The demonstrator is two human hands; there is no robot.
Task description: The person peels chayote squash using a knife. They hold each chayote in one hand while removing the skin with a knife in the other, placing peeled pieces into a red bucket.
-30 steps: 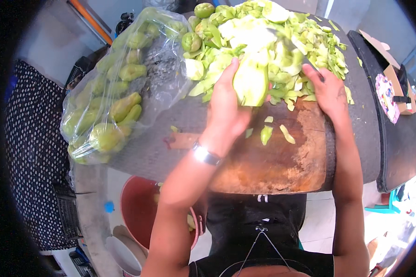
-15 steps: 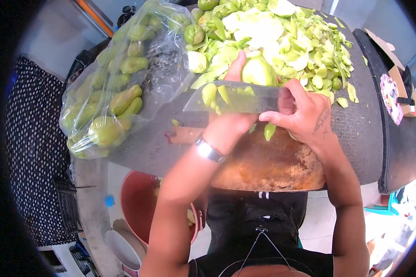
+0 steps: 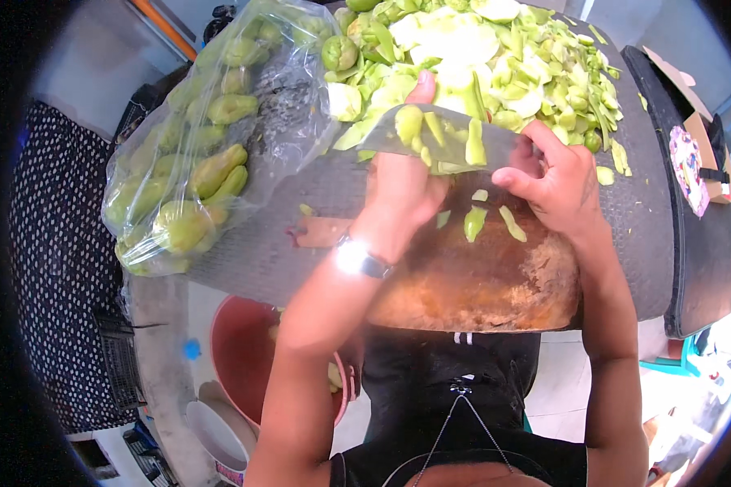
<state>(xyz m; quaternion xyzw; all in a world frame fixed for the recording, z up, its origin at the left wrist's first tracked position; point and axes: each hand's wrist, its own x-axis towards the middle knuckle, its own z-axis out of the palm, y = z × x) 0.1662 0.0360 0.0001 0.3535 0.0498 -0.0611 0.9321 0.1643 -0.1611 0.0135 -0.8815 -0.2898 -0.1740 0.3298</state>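
My left hand (image 3: 404, 185), with a metal watch on its wrist, is closed around a pale green chayote (image 3: 455, 96), thumb up along its side. The knife blade and the bright glare partly hide the chayote. In my right hand (image 3: 557, 180) is a wide-bladed knife (image 3: 451, 144), its blade lying across the near side of the chayote and pointing left. Bits of peel stick to the blade. Below my hands a worn wooden chopping board (image 3: 471, 284) carries several loose peel pieces (image 3: 475, 223). A large heap of peelings (image 3: 544, 89) lies just beyond.
To the left, a clear plastic bag (image 3: 292, 134) holds several whole chayotes (image 3: 219, 170). A red bucket (image 3: 240, 345) stands below the table's near left edge, beside a white bucket (image 3: 215, 430). Another dark table (image 3: 711, 268) with an open cardboard box (image 3: 698, 138) adjoins at right.
My right hand and the knife have moved up and to the right, away from my body. More cut peel now lies on the board, and a strip stands up by the blade.
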